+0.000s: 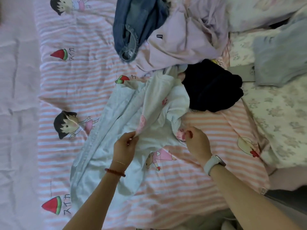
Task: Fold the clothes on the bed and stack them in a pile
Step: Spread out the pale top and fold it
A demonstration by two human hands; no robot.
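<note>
Both hands pinch the near edge of a pale blue-white cotton garment with pink prints.

Left hand (125,147) and right hand (196,143) each grip a pink-patterned fold of the pale blue-white cotton garment (132,113), which lies on the pink-striped cartoon quilt (74,80). It looks light, limp and crease-prone, best held at hems or seams. Its long axis runs diagonally, from lower left towards the black bundled garment (212,87) it touches at upper right. Beyond lie a crumpled lilac top (179,47) and blue denim piece (132,22), unfolded.

The denim garment (132,25) runs off the top edge; lilac garment's (179,45) label print is unreadable.
</note>
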